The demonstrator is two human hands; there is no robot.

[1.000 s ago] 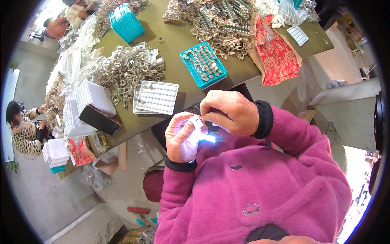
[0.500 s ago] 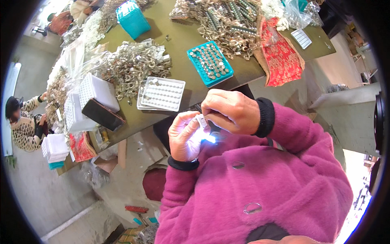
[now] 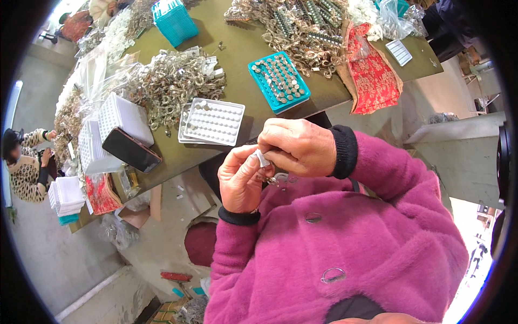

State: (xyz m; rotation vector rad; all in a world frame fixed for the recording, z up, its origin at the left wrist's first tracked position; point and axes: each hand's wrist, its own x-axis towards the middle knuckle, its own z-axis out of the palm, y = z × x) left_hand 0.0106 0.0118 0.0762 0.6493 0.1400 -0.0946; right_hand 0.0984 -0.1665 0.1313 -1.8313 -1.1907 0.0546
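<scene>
My left hand (image 3: 239, 182) is raised in front of my chest, pinching a small white tag (image 3: 261, 158) between thumb and fingers. A shiny metal piece (image 3: 277, 179), perhaps part of a chain or band, dangles beneath the tag. From the other side my right hand (image 3: 302, 144) comes in with fingers curled and tips pressed together at the tag's upper edge. Whatever its fingertips grip is hidden. Beyond my hands, a teal tray (image 3: 294, 106) carries rows of small round metal pieces. Left of it lies a white tray (image 3: 233, 123) with rows of small round hollows.
Heaps of metal bands (image 3: 175, 81) cover the table (image 3: 237, 59). A dark phone (image 3: 131, 149) leans on white trays (image 3: 125, 120) at the left. Stacked teal trays (image 3: 178, 27) and red patterned cloth (image 3: 375, 78) lie farther back. Another person (image 3: 29, 167) stands far left.
Both hands have shifted slightly left, still together at the tag. The bright glare below the tag is gone, and the dangling metal now shows. The whole view has moved a little.
</scene>
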